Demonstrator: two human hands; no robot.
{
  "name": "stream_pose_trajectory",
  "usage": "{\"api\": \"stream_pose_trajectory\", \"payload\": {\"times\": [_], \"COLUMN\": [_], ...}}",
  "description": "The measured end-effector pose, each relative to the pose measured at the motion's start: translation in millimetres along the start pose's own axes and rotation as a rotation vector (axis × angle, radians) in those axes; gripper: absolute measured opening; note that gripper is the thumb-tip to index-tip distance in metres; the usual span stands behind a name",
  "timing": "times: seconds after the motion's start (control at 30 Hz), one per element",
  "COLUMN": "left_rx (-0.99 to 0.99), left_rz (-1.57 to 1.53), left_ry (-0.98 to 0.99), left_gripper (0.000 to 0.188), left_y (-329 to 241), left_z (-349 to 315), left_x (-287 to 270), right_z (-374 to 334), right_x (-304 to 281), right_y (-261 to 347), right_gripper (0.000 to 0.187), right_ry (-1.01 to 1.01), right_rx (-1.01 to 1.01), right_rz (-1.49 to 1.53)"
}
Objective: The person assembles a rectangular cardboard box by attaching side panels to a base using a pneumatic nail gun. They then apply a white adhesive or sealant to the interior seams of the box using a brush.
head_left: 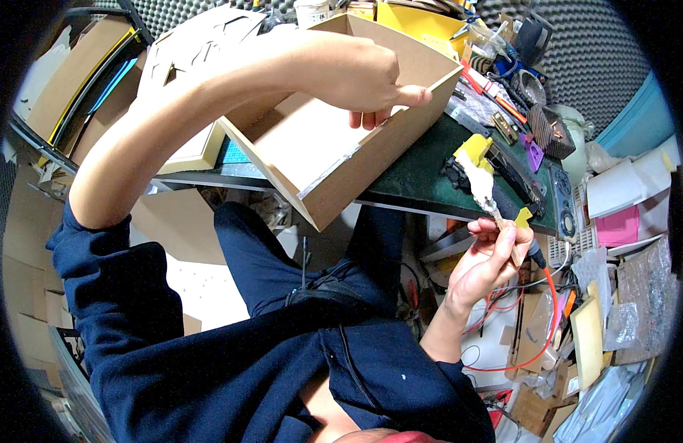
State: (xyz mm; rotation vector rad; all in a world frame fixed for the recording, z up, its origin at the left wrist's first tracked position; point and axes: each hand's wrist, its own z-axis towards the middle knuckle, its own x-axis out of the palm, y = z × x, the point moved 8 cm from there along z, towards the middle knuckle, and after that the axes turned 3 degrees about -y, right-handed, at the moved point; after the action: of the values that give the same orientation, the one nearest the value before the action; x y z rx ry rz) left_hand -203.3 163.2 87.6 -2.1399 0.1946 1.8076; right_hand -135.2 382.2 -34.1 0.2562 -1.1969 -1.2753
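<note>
Apparently for steadiness, the left hand (360, 74) reaches over the brown board box (389, 151), thumb at the rim and fingers inside; whether it grips the wall, I cannot tell. The box sits askew, one corner jutting past the edge of the dark green surface (408, 182), perhaps to keep its white-streaked inner seam (329, 176) within view. Well apart, the right hand (489, 258) pinches a stick (499, 220) tip-up, probably so the white paste (480, 181) on it stays clear of the fingers. Around them, a cardboard sheet (175, 221) lies low at left, the left forearm (208, 100) hides part of the box, a yellow-and-black tool (517, 176) crowds the space behind the paste, and a red cable (554, 310) loops below.
</note>
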Motion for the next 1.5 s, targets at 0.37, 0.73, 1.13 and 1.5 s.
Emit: {"api": "stream_pose_trajectory", "payload": {"times": [0.37,0.73,1.13,1.5], "left_rx": [0.062,-0.1,0.046,0.26], "left_rz": [-0.36,-0.163,-0.23,-0.009], "left_ry": [0.187,0.456,0.498,-0.908], "left_gripper": [0.056,0.045,0.04,0.036], "left_y": [27,13,7,20], "left_z": [28,44,57,-79], "left_x": [9,8,17,-79], "right_z": [-1,-1,-3,-3], "right_x": [-7,-14,-5,-4], "right_y": [-3,-3,7,11], "right_gripper": [0.01,0.012,0.01,0.021], "right_ry": [-0.039,-0.089,0.001,0.133], "right_rx": [0.006,-0.003,-0.076,-0.059], "right_rz": [0.002,-0.025,-0.055,-0.025]}}
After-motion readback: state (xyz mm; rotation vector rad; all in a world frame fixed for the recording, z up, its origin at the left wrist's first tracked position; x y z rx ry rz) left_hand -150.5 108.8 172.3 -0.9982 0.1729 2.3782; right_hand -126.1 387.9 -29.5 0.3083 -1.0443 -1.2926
